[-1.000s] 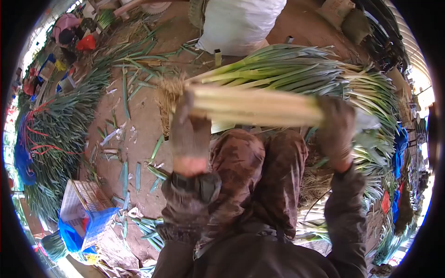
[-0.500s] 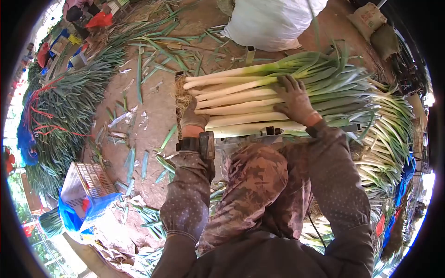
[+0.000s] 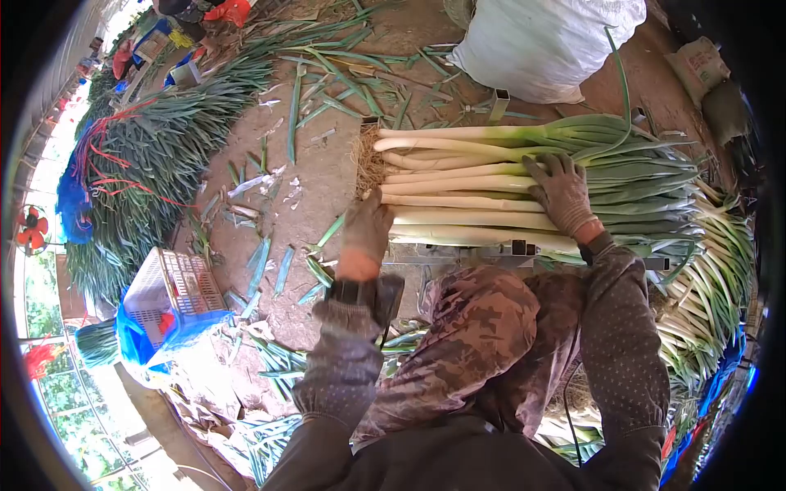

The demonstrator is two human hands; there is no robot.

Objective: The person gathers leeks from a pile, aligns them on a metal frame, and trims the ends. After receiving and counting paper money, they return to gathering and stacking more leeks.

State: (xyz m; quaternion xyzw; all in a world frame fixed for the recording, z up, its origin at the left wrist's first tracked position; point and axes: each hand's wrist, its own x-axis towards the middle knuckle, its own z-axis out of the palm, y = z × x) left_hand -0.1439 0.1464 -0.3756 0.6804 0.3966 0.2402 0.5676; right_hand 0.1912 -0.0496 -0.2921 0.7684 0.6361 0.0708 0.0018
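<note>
Right hand is lying spread over leeks, left hand is sitting by their white ends (can't tell if it's gripping).

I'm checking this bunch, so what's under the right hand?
Green onions, turning from white to green, run beneath the right hand; the parts directly under it are covered and unseen.

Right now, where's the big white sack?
In the head view, the white sack is at the top, right of centre, on the ground just beyond the row of leek-like stalks under your right hand.
</note>
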